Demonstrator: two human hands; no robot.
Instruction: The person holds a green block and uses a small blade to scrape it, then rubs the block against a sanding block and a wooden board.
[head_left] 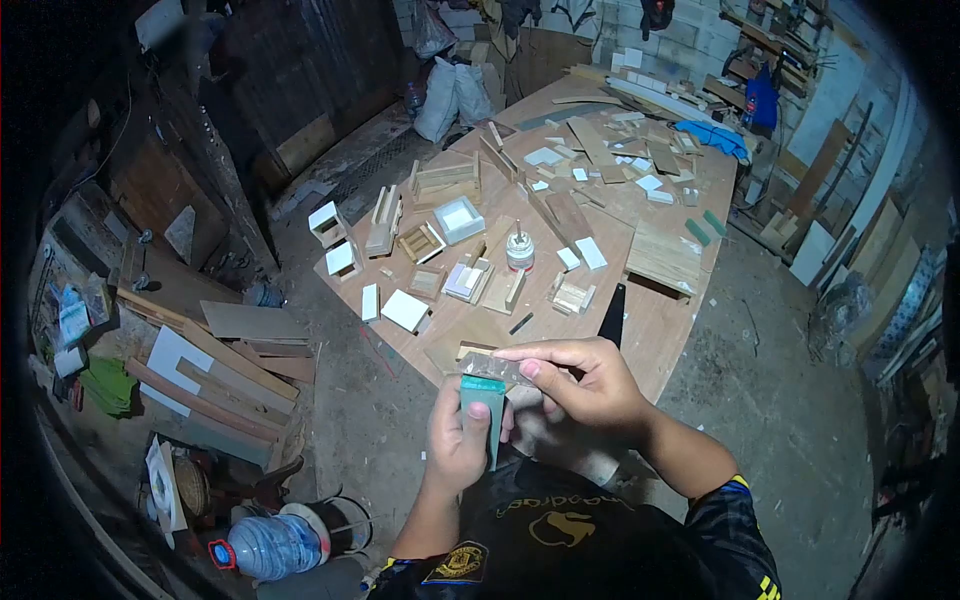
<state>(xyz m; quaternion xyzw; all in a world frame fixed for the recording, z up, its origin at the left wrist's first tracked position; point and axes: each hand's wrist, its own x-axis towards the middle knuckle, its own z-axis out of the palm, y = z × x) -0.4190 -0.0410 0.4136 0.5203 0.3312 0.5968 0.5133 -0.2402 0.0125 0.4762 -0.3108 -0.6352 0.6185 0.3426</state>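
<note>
My left hand [458,445] is wrapped round a green strip [482,400], its thumb lying on the strip's face. The strip stands roughly upright near the front edge of the wooden table. Across its top end lies a flat greyish piece [495,370], which my right hand [580,380] pinches between thumb and fingers. The grey piece touches the strip's upper edge. A small wooden block [474,350] is just behind the hands, partly hidden. To the right, a dark saw-like blade [614,315] lies on the table, its near end hidden by my right hand.
The table [655,345] holds a glue jar [519,250], small wooden boxes [421,243], a white tray [459,220], a raised board [664,262] and scattered offcuts [597,143]. Boards lean at left, near a water bottle [265,547] on the floor.
</note>
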